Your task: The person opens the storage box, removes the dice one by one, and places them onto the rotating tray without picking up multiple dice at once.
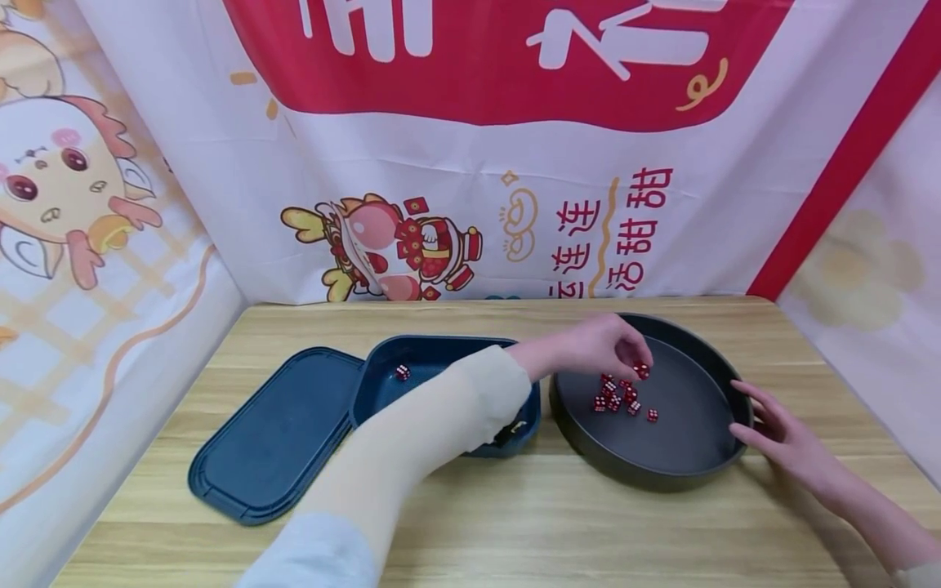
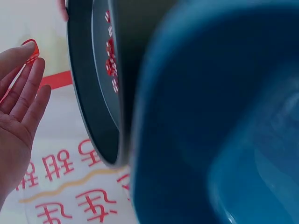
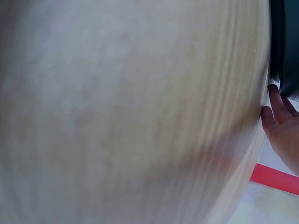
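Over the left part of the round dark grey pan (image 1: 684, 441), my left hand (image 1: 591, 347) pinches a red die (image 1: 642, 371). That die (image 2: 33, 51) shows between thumb and fingertip in the left wrist view. Below it, several red dice (image 1: 613, 400) with white dots lie on the pan's floor in a loose cluster. My right hand (image 1: 787, 445) rests at the pan's right side, thumb and fingers spread against the rim. In the right wrist view, the fingertips of this hand (image 3: 282, 130) meet the pan's outer wall (image 3: 289, 56).
Left of the pan stands a blue rectangular box (image 1: 382, 347) with a red die (image 1: 403, 372) inside; my left forearm crosses over it. A blue lid (image 1: 283, 433) lies against the box's left side. Printed cloth (image 1: 441, 155) hangs behind the wooden table (image 1: 551, 531).
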The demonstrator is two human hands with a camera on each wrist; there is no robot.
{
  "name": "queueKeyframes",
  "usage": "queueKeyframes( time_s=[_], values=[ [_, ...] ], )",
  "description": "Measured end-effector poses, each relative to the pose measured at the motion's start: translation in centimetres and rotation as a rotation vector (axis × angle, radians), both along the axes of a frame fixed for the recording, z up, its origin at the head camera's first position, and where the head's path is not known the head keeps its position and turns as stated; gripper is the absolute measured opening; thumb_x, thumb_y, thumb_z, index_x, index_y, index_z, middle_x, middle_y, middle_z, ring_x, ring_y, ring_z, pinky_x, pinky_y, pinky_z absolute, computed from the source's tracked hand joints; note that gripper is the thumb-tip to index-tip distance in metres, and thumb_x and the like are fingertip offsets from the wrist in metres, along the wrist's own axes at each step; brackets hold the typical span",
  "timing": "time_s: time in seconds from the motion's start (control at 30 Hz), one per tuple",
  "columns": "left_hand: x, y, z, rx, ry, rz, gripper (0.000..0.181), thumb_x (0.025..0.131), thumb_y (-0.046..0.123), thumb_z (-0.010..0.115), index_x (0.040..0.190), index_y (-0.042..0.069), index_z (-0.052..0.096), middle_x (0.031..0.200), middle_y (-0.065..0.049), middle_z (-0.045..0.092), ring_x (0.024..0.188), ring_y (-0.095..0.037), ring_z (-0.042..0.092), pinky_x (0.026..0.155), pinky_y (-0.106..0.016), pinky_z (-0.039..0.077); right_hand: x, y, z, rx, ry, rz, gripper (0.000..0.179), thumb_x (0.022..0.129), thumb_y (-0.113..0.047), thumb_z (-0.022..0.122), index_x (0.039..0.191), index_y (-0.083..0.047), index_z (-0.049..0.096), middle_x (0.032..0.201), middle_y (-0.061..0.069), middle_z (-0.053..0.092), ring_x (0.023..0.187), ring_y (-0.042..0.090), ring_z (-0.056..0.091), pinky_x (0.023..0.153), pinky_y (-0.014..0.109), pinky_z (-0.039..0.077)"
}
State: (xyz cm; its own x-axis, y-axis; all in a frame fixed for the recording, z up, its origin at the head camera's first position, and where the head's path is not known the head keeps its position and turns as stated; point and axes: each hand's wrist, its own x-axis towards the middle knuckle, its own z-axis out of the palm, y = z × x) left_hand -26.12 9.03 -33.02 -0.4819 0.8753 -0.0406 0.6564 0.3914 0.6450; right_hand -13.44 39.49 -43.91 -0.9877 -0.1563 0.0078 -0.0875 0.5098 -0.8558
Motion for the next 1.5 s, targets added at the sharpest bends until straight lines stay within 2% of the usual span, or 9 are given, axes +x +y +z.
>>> queueKeyframes(
  time_s=[0.1, 0.23, 0.37, 0.53, 0.83, 1.03, 1.17, 1.37, 1.5],
  values=[
    [0.3, 1.3, 0.0, -0.008, 0.024, -0.016, 0.017, 0.088, 0.011, 0.072, 0.106, 0.013, 0.072, 0.088, 0.013, 0.066, 0.080, 0.005, 0.060, 0.073, -0.010, 0.046, 0.0, 0.0, 0.0, -0.004, -0.004, 0.000, 0.064, 0.101, -0.014, 0.053, 0.156, -0.023, 0.020, 0.156, 0.023, 0.014, 0.130, 0.061, 0.015, 0.082, 0.003, 0.034],
    [0.2, 2.5, -0.5, -0.015, 0.043, 0.000, 0.017, 0.089, 0.011, 0.072, 0.105, 0.015, 0.072, 0.089, 0.015, 0.066, 0.081, 0.006, 0.059, 0.074, -0.009, 0.044, 0.0, 0.0, 0.1, -0.010, -0.011, 0.003, 0.064, 0.102, -0.015, 0.053, 0.156, -0.023, 0.019, 0.153, 0.033, 0.008, 0.130, 0.063, 0.013, 0.083, 0.003, 0.032],
    [-0.3, 3.3, -1.3, -0.049, 0.045, 0.041, 0.017, 0.088, 0.012, 0.073, 0.104, 0.018, 0.072, 0.088, 0.015, 0.065, 0.082, 0.005, 0.058, 0.073, -0.010, 0.044, -0.1, 0.1, 0.1, -0.012, -0.007, 0.007, 0.064, 0.101, -0.014, 0.053, 0.156, -0.022, 0.019, 0.153, 0.033, 0.007, 0.130, 0.063, 0.012, 0.083, 0.003, 0.032],
    [-0.7, 3.9, -2.4, -0.092, 0.031, 0.061, 0.018, 0.088, 0.013, 0.073, 0.105, 0.019, 0.072, 0.089, 0.014, 0.065, 0.082, 0.003, 0.059, 0.073, -0.011, 0.044, 0.0, 0.1, 0.0, -0.017, -0.005, 0.008, 0.064, 0.101, -0.014, 0.053, 0.156, -0.022, 0.019, 0.154, 0.031, 0.007, 0.130, 0.062, 0.012, 0.083, 0.003, 0.032],
    [-0.6, 4.6, -3.4, -0.129, 0.058, 0.041, 0.019, 0.087, 0.011, 0.075, 0.104, 0.019, 0.073, 0.092, 0.014, 0.065, 0.083, 0.004, 0.058, 0.073, -0.010, 0.044, 0.0, 0.1, 0.1, -0.014, -0.012, 0.012, 0.064, 0.101, -0.014, 0.053, 0.156, -0.021, 0.019, 0.153, 0.033, 0.009, 0.130, 0.062, 0.014, 0.082, 0.003, 0.033],
    [-0.6, 4.5, -3.2, -0.134, 0.046, 0.069, 0.024, 0.087, 0.011, 0.074, 0.111, 0.016, 0.072, 0.102, 0.008, 0.068, 0.085, 0.004, 0.057, 0.075, -0.011, 0.043, 0.0, 0.1, 0.1, -0.016, -0.018, 0.011, 0.065, 0.101, -0.014, 0.053, 0.156, -0.022, 0.019, 0.153, 0.034, 0.007, 0.129, 0.064, 0.014, 0.082, 0.003, 0.033],
    [-0.6, 4.1, -2.8, -0.118, 0.045, 0.071, 0.024, 0.088, 0.012, 0.074, 0.111, 0.017, 0.072, 0.103, 0.008, 0.068, 0.085, 0.004, 0.057, 0.075, -0.010, 0.043, 0.0, 0.0, 0.1, -0.013, -0.017, 0.009, 0.065, 0.101, -0.014, 0.053, 0.156, -0.022, 0.019, 0.152, 0.035, 0.008, 0.129, 0.063, 0.016, 0.081, 0.003, 0.034],
    [-0.5, 2.9, -1.5, -0.050, 0.041, 0.047, 0.022, 0.087, 0.010, 0.074, 0.109, 0.016, 0.072, 0.101, 0.008, 0.068, 0.085, 0.004, 0.059, 0.074, -0.010, 0.045, 0.0, 0.0, 0.1, -0.009, -0.012, 0.010, 0.065, 0.101, -0.014, 0.053, 0.156, -0.023, 0.019, 0.153, 0.033, 0.010, 0.129, 0.061, 0.017, 0.081, 0.003, 0.035],
    [-0.4, 1.8, -0.3, -0.015, 0.004, 0.022, 0.022, 0.088, 0.009, 0.073, 0.109, 0.014, 0.072, 0.099, 0.009, 0.067, 0.086, 0.003, 0.060, 0.073, -0.011, 0.046, 0.0, 0.0, 0.1, -0.013, -0.020, 0.006, 0.065, 0.102, -0.014, 0.053, 0.156, -0.023, 0.019, 0.153, 0.033, 0.009, 0.130, 0.062, 0.015, 0.081, 0.003, 0.034]
  ],
)
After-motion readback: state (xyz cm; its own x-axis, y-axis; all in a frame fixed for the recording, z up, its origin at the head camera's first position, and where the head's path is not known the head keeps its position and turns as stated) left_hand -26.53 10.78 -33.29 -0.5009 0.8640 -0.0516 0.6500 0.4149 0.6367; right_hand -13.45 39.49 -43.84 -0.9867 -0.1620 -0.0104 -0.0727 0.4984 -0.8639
